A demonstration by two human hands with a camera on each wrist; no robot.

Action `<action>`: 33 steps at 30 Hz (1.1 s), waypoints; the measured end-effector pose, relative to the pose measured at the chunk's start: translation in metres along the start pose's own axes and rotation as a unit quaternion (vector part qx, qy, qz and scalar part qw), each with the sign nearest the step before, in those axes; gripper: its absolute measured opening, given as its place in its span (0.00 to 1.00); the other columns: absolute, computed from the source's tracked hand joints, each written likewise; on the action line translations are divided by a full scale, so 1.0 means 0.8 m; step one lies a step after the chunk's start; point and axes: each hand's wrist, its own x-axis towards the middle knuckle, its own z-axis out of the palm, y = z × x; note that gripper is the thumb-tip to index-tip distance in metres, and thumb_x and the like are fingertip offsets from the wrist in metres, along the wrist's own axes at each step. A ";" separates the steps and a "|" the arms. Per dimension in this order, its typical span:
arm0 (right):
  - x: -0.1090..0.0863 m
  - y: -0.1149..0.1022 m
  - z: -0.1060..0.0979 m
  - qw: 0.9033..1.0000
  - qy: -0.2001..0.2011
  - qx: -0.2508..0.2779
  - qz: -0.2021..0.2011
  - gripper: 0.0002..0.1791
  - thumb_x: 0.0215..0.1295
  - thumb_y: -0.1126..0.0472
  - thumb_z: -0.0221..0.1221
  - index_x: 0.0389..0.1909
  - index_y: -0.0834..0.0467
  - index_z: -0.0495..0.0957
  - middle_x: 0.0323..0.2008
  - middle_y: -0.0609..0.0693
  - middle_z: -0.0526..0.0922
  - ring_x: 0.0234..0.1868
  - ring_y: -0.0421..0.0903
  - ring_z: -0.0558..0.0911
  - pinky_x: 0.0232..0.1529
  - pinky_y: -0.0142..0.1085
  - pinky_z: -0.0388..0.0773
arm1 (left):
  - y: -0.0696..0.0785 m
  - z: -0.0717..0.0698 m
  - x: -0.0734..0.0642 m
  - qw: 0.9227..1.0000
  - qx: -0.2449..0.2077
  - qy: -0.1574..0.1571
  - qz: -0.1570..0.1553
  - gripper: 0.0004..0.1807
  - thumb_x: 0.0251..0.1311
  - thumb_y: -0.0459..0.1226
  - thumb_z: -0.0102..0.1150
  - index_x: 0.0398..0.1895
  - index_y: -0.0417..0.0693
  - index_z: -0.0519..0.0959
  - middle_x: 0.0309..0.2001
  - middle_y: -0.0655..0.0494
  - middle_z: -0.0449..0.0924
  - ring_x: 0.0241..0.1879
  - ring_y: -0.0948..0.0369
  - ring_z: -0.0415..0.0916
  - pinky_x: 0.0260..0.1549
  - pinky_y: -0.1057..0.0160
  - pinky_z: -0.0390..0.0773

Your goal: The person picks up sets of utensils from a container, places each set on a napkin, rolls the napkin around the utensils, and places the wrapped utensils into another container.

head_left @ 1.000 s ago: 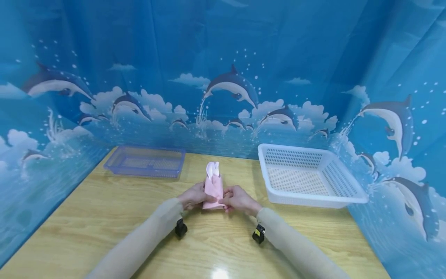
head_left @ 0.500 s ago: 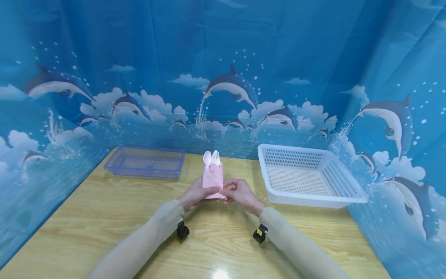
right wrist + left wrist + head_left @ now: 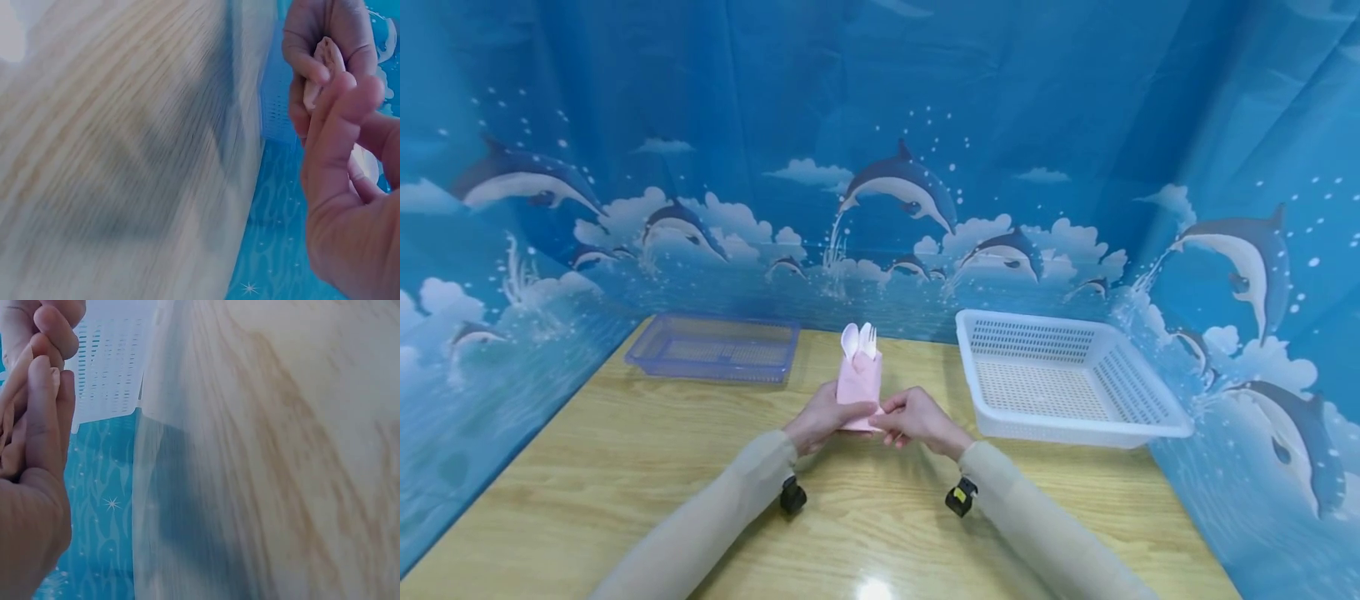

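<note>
Upright at the middle of the head view is a folded pink napkin point(image 3: 858, 383) with a spoon point(image 3: 849, 340) and a fork point(image 3: 868, 340), both pale pink, sticking out of its top. My left hand point(image 3: 826, 417) grips it from the left, thumb across its lower front. At its lower right edge, my right hand point(image 3: 917, 421) pinches the cloth between thumb and fingers. The right wrist view shows the napkin's folded lower end point(image 3: 326, 62) inside the left hand. In the left wrist view a strip of the napkin point(image 3: 11, 419) shows beside the fingers.
A clear purple basket point(image 3: 715, 379) sits at the back left of the wooden table point(image 3: 880, 508). The larger white perforated basket point(image 3: 1075, 429) stands at the back right. A blue dolphin curtain point(image 3: 880, 100) surrounds the table behind and at both sides.
The napkin with its cutlery has risen and stands more upright, showing more of its front. Since half a second ago, it has turned slightly and the right fingers have shifted a little at its lower edge.
</note>
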 end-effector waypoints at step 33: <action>-0.010 0.005 -0.002 0.998 -0.052 0.043 0.011 0.08 0.63 0.63 0.63 0.34 0.66 0.81 0.20 0.51 0.81 0.19 0.38 0.77 0.19 0.28 0.76 | -0.002 -0.004 -0.005 0.999 -0.015 -0.019 -0.022 0.29 0.59 0.31 0.64 0.60 0.32 0.63 0.45 0.43 0.78 0.38 0.57 0.83 0.41 0.58 0.85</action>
